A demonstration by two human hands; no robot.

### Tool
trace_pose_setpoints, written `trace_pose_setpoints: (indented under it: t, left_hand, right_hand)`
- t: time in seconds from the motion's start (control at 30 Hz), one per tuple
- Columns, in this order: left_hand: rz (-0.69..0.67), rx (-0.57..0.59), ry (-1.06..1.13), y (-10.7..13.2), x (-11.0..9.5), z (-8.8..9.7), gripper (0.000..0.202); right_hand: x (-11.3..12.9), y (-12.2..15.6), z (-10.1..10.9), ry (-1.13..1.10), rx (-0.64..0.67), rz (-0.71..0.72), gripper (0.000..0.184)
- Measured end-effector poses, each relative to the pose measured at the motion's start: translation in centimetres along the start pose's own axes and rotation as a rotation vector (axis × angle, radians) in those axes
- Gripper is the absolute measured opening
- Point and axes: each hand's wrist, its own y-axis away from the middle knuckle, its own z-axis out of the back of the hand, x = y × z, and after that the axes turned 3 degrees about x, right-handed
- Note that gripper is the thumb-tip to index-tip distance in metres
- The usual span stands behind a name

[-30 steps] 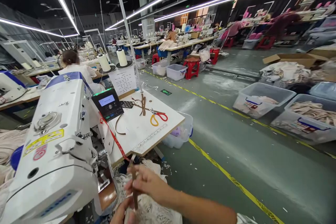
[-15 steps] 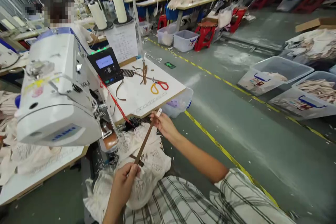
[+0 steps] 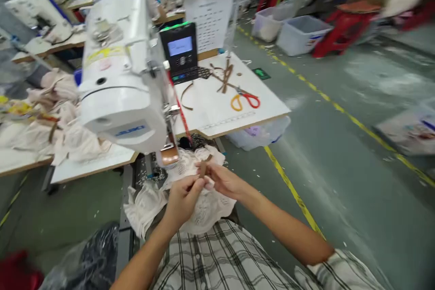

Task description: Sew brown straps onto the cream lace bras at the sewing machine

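Observation:
My left hand (image 3: 185, 199) and my right hand (image 3: 226, 180) meet over my lap, close together. Between them is a brown strap (image 3: 203, 168), pinched by the fingers of both hands. A small white piece shows at my fingertips, partly hidden; it looks like a wrap on a right finger, but I cannot be sure. Below the hands, cream lace garments (image 3: 200, 213) lie across my lap and up to the sewing machine (image 3: 118, 99). The machine's needle area stands just beyond my hands, to the left.
Scissors (image 3: 242, 99) with orange and red handles lie on the white table (image 3: 217, 120) beside brown strap pieces (image 3: 226, 79). A control panel (image 3: 180, 52) stands behind. More cream garments (image 3: 74, 131) are piled at left. Plastic bins (image 3: 301, 38) and a red stool (image 3: 343, 31) stand across the aisle.
My view has swung left. My hands have come together; the brown strap, earlier stretched between them, is now gathered at the fingertips. My right hand has moved closer to my left.

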Motion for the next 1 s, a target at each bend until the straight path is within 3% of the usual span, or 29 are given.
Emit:
trace_pose_setpoints:
  t: [0.13, 0.3, 0.43, 0.6, 0.7, 0.83, 1.0]
  left_hand:
    - [-0.050, -0.028, 0.005, -1.3, -1.1, 0.9, 0.032]
    - [-0.073, -0.092, 0.016, -2.0, -1.6, 2.7, 0.029]
    - [-0.117, -0.105, -0.056, -2.1, -0.5, 4.0, 0.023]
    - [-0.433, -0.435, -0.533, -2.0, 2.5, 6.0, 0.028]
    - [-0.295, -0.539, -0.722, -1.9, 3.4, 6.6, 0.024]
    - [-0.112, -0.485, -0.699, -1.3, 3.4, 7.1, 0.028]
    - [-0.012, -0.214, -0.465, -0.7, 4.0, 8.7, 0.035]
  right_hand:
    - [2.2, -1.0, -2.3, 0.081, 0.020, 0.104, 0.030]
    - [6.2, -3.5, -3.6, 0.349, 0.123, 0.159, 0.035]
    - [6.8, -5.4, -4.4, 0.462, 0.031, 0.183, 0.024]
    - [6.6, -8.0, -5.0, 0.650, -0.134, 0.355, 0.024]
    - [6.6, -9.2, -5.3, 0.909, -0.159, 0.440, 0.021]
    - [6.6, -10.6, -5.7, 1.090, -0.188, 0.633, 0.014]
    - [6.8, -12.2, -5.8, 1.265, -0.091, 0.675, 0.011]
